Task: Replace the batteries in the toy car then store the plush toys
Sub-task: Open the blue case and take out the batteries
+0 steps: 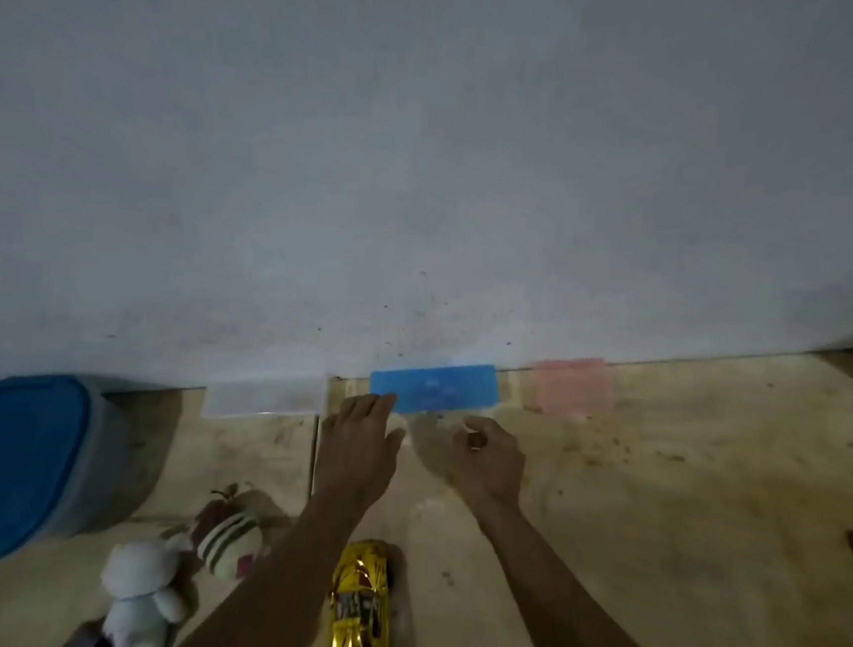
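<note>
Head view, only view supplied. Dim, blurred.

Handling (judgement): toy car (360,611) looks like a light, rigid plastic shell w/ glossy gold finish, prob. slippery; best gripped across the body sides, not by thin trim. Blue case (434,387) is flat, stiff, thin; take by the long edges. White plush (140,592) and striped plush (230,543) are soft and light; grab anywhere on the body.

Appearance/position: car lies on the floor (656,498) between the forearms, nose toward the wall. Both plush toys sit left of it, near a blue-lidded bin (15,462). Blue case lies at the wall base; a pink case (573,387) is beside it.

Left hand (359,446): fingers extended, relaxed, tips touching the blue case's near-left corner. Right hand (490,460): fingers curled, pinching a small pale item; identity can't be told.
</note>
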`<move>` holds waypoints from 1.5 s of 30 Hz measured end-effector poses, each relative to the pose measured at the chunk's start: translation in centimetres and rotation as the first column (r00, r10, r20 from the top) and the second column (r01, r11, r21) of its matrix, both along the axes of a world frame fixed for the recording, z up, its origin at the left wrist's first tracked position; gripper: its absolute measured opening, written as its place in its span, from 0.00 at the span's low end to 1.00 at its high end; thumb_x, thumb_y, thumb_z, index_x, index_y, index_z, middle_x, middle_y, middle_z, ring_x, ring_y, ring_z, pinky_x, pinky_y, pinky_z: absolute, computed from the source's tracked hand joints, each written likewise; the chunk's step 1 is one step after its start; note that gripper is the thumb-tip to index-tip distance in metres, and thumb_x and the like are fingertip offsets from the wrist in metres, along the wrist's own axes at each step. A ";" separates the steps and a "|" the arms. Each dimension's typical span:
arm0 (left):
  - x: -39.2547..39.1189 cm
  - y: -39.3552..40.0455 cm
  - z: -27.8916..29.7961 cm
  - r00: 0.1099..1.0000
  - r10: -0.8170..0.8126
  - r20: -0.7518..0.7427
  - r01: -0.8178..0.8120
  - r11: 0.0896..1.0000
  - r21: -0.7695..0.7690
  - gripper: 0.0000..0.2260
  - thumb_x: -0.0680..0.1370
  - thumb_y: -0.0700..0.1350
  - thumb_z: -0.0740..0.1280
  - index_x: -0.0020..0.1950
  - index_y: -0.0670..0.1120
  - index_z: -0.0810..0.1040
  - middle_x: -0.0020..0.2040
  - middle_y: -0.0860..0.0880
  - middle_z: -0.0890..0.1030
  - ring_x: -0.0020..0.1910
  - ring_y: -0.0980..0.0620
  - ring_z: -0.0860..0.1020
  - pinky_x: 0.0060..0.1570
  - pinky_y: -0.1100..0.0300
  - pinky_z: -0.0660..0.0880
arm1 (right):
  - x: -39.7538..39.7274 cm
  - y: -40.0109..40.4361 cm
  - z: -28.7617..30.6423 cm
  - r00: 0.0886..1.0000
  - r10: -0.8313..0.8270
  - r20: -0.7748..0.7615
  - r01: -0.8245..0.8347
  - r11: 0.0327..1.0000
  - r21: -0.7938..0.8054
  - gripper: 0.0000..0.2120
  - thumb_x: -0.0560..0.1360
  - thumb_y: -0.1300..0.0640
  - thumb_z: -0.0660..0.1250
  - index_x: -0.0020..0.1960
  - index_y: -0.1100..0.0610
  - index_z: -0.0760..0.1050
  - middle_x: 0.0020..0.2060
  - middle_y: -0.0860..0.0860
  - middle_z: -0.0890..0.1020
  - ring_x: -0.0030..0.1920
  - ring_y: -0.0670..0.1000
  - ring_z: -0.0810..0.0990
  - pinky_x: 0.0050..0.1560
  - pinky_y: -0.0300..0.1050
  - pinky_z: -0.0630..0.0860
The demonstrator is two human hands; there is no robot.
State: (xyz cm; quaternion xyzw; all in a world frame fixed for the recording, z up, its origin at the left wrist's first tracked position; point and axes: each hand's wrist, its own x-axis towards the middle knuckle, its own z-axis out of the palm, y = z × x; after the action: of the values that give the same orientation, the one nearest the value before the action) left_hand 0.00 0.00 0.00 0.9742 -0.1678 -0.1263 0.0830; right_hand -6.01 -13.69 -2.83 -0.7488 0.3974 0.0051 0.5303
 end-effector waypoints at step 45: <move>3.0 1.2 -5.0 0.975 -0.104 0.196 0.071 0.983 0.167 0.51 0.66 0.61 0.78 0.82 0.56 0.53 0.77 0.41 0.63 0.71 0.37 0.66 0.63 0.40 0.70 | 5.2 -2.9 -0.5 0.999 0.003 0.046 -0.004 1.000 0.023 0.05 0.75 0.65 0.68 0.45 0.58 0.82 0.44 0.53 0.86 0.45 0.51 0.84 0.49 0.44 0.80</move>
State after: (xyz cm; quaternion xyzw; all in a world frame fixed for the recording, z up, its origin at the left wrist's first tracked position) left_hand 2.99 1.16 -5.04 0.9771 -0.2077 -0.0421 -0.0184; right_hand -0.81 -16.63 -3.29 -0.7432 0.3838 -0.0066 0.5480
